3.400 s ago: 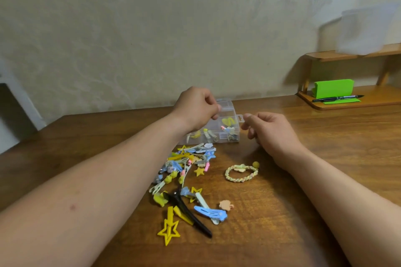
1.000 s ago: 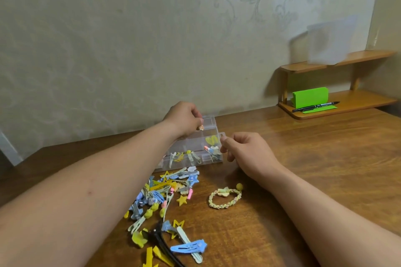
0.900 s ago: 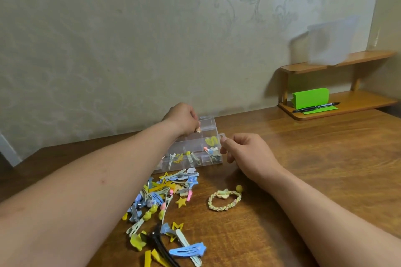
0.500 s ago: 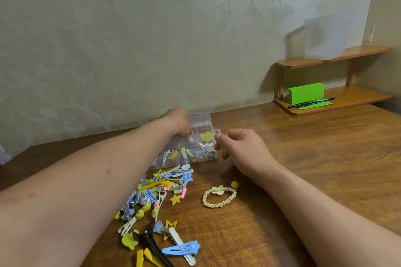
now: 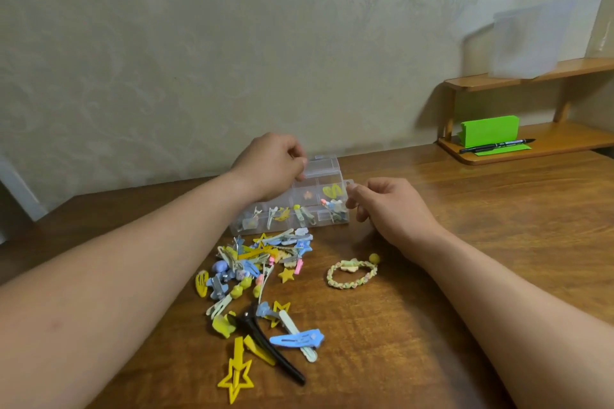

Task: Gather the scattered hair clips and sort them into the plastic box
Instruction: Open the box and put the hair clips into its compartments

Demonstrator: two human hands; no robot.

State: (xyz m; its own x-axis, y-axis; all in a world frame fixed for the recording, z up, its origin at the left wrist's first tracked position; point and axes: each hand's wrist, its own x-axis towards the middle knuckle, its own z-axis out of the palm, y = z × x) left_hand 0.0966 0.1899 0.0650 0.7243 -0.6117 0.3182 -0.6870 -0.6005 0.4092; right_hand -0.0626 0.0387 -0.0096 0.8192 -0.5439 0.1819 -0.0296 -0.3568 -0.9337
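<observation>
Since the frame a second ago, the small orange clip (image 5: pixel 307 195) that showed at the left fingertips has left them and now lies in a middle compartment of the plastic box (image 5: pixel 325 167), just below and to the right of those fingertips. The left hand (image 5: pixel 270 166) sits over the box's far left corner with its fingers curled down toward the rim. Nothing shows between them, though I cannot tell for sure that they are empty. The right hand (image 5: pixel 392 209) has kept its place, with thumb and forefinger pinching the little tab on the box's right edge to steady it. The sorting step looks to be between clips, with one just dropped and the next not yet picked. Most of the work remains, since the pile of clips (image 5: pixel 255 262) lies on the table (image 5: pixel 498 242) on the near side of the box, well below the left fingers. A braided hair tie (image 5: pixel 352 274) lies below the right wrist. The next move likely calls for the left hand to draw back to the pile, pinch a single clip free of the tangle, and match it to a compartment.
</observation>
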